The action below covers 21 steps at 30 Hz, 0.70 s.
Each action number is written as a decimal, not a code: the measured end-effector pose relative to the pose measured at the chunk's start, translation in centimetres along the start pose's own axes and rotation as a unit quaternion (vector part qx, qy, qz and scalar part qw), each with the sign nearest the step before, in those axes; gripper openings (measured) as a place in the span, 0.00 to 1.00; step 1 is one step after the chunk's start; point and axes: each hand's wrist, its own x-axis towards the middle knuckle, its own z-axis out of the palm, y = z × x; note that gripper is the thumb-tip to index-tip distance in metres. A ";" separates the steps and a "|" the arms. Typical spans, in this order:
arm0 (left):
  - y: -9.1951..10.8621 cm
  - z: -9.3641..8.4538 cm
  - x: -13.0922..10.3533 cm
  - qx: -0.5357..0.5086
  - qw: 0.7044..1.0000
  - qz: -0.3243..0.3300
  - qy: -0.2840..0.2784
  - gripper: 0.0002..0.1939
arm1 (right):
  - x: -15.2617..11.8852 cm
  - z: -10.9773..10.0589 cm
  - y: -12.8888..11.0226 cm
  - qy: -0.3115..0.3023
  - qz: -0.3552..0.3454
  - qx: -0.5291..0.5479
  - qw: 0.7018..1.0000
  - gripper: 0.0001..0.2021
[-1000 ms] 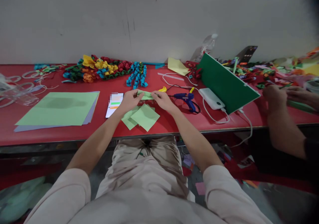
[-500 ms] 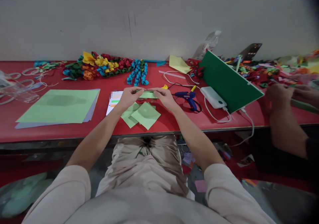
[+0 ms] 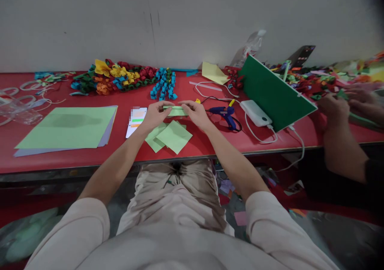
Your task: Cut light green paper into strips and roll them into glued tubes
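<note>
Between my two hands is a light green piece of paper (image 3: 176,111), folded or rolled into a narrow band. My left hand (image 3: 158,115) pinches its left end and my right hand (image 3: 195,113) pinches its right end. Just below them, several light green paper squares (image 3: 175,136) overlap on the red table (image 3: 120,152). A phone with a lit screen (image 3: 136,121) lies by my left wrist. Right of my right hand rests a blue glue gun (image 3: 225,115) with a yellow tip.
Large green sheets (image 3: 70,126) lie at the left. Curled paper chains (image 3: 126,78) and a blue chain (image 3: 163,85) sit at the back. A green board (image 3: 276,92) leans beside a white power bank (image 3: 255,113) with cables. A co-worker's hands (image 3: 334,108) work at the right.
The view has shifted slightly. Both hands still hold the green paper, with only small finger movement. The co-worker's hands have moved a little.
</note>
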 end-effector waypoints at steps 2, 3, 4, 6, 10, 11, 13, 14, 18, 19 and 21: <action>0.0 0.0 0.0 0.007 1.000 -0.005 -0.006 0.17 | 0.2 0.1 0.4 0.001 -0.002 -0.011 1.000 0.18; -0.1 0.0 0.0 0.010 1.000 -0.010 -0.005 0.18 | 0.3 0.1 0.5 0.003 -0.007 -0.019 1.000 0.17; -0.2 0.0 0.0 0.012 1.000 -0.018 -0.002 0.19 | 0.3 0.1 0.6 0.005 -0.012 -0.027 1.000 0.17; -0.4 0.0 0.0 0.015 0.999 -0.031 0.003 0.20 | 0.4 0.1 0.6 0.007 -0.019 -0.034 0.999 0.16; -0.4 0.0 -0.1 0.018 0.999 -0.034 0.004 0.22 | 0.3 0.2 0.3 -0.009 -0.015 -0.019 1.000 0.16; -0.4 0.0 -0.1 0.020 0.999 -0.031 0.004 0.21 | 0.2 0.3 0.2 -0.014 -0.010 -0.011 1.000 0.16; -0.2 0.0 -0.2 0.024 0.999 -0.022 0.005 0.20 | 0.1 0.3 0.0 -0.017 0.004 0.004 1.000 0.15; -0.2 0.0 -0.2 0.027 0.999 -0.019 0.005 0.20 | 0.0 0.4 -0.1 -0.018 0.012 0.008 1.000 0.15; -0.5 0.1 0.0 0.036 0.999 -0.008 0.002 0.20 | -0.1 0.6 -0.3 -0.031 0.035 0.001 0.999 0.16; -0.7 0.1 0.1 0.039 0.999 -0.006 0.001 0.21 | -0.2 0.6 -0.3 -0.034 0.036 -0.003 0.999 0.16; -1.0 0.1 0.2 0.046 0.999 -0.004 0.000 0.22 | -0.2 0.5 -0.3 -0.036 0.032 -0.010 0.999 0.15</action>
